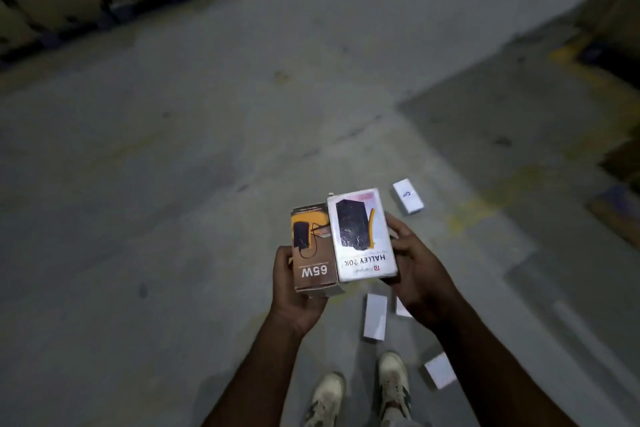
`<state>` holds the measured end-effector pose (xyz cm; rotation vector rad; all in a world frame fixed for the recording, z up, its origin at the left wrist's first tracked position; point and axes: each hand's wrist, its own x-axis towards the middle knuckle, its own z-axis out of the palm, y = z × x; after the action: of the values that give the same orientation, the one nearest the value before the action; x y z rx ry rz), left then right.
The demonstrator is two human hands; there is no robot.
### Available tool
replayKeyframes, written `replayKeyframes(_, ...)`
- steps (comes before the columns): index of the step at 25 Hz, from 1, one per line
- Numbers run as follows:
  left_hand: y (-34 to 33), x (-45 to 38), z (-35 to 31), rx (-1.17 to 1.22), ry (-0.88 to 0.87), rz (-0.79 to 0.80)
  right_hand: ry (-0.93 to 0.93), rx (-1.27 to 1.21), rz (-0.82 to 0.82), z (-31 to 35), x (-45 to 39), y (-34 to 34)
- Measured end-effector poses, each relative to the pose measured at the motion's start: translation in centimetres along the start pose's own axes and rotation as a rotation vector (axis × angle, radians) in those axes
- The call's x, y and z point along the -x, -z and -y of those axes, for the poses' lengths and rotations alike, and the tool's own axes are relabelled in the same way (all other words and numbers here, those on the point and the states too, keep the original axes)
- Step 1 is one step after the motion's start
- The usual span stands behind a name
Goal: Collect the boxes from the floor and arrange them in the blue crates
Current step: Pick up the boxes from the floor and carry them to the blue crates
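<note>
Held: two boxes, side by side and touching. The brown box [313, 255] is gripped by the left hand [294, 291]; the white box [362, 236] is gripped by the right hand [415, 270].

On the floor [173, 184]: four small white boxes, one ahead [408, 196], three near the shoes [374, 317].

Blue crates: none seen.

Risk: a slip is judged possible if another box is reached for.

Brown box [313, 253], left hand [294, 291] gripping; white box [362, 236] touching its right side, right hand [415, 274] gripping; 4 white boxes [374, 317] on floor [173, 184] beyond.
</note>
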<state>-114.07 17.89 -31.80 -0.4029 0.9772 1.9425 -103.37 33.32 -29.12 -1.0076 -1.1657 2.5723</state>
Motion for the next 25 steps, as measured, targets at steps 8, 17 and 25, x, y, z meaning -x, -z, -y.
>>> replayKeyframes(8,-8.3,5.0,-5.7,-0.449,-0.001,0.398,0.315,-0.048,-0.108,3.5,9.3,-2.6)
replayKeyframes(17,-10.2,10.0,-0.4,-0.598,0.309,0.741,0.462,-0.204,-0.455,-0.2,21.3,-2.0)
replayKeyframes(25,-15.1,16.5,11.2,-0.806,0.487,0.938,0.772,-0.171,-0.956,-2.4,34.1,4.5)
